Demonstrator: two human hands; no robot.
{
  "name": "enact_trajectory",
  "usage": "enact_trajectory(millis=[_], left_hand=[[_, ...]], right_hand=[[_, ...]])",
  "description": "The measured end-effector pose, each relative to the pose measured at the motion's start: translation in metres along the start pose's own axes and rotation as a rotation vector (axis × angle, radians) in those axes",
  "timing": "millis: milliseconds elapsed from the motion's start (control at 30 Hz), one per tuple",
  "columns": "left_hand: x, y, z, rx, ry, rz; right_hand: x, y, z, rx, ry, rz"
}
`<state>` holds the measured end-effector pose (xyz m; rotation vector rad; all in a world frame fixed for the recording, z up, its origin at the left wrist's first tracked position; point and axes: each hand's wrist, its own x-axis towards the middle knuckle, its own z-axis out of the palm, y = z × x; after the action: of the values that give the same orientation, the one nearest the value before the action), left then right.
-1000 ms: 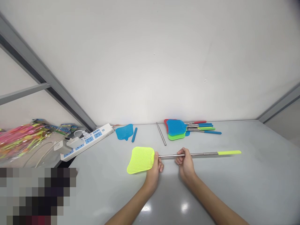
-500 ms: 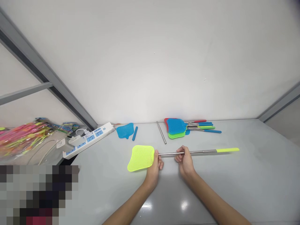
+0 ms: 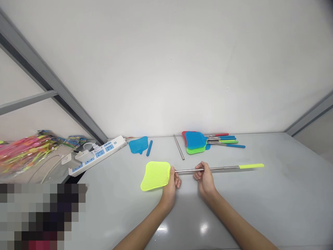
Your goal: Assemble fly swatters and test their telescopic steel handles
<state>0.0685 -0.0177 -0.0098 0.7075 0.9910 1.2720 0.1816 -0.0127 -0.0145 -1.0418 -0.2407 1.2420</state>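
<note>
While the left hand [image 3: 171,184] clasps the head end of a yellow-green perforated plastic fly swatter [image 3: 156,176], the right hand [image 3: 207,179] is closed round its slim steel rod [image 3: 185,171]; it is held crosswise over the smooth grey table [image 3: 291,198], handle [image 3: 251,166] toward the right edge; near the back edge lie a blue perforated head [image 3: 138,144], a bare steel tube [image 3: 179,147] and piled multicoloured swatters [image 3: 195,140].

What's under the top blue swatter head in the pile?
Under the blue head, a green head shows along the near edge, a red head at the far-left edge, and a blue piece at right. Their middles, and anything lying fully beneath, are covered.
</note>
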Motion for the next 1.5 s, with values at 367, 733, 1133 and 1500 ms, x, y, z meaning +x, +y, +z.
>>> enact_trajectory(millis=[367, 733, 1133, 1500], left_hand=[[0.001, -0.003, -0.002, -0.017, 0.008, 0.025], [0.007, 0.008, -0.008, -0.074, 0.084, 0.045], [0.013, 0.019, -0.017, -0.080, 0.123, 0.080], [0.014, 0.022, -0.023, -0.053, -0.215, -0.072]], right_hand=[[-0.001, -0.001, 0.001, 0.023, -0.019, 0.018], [-0.010, -0.023, 0.004, -0.106, -0.333, 0.104], [-0.005, -0.026, 0.000, -0.541, -0.687, 0.224], [-0.012, -0.029, -0.002, -0.373, -0.819, 0.486]])
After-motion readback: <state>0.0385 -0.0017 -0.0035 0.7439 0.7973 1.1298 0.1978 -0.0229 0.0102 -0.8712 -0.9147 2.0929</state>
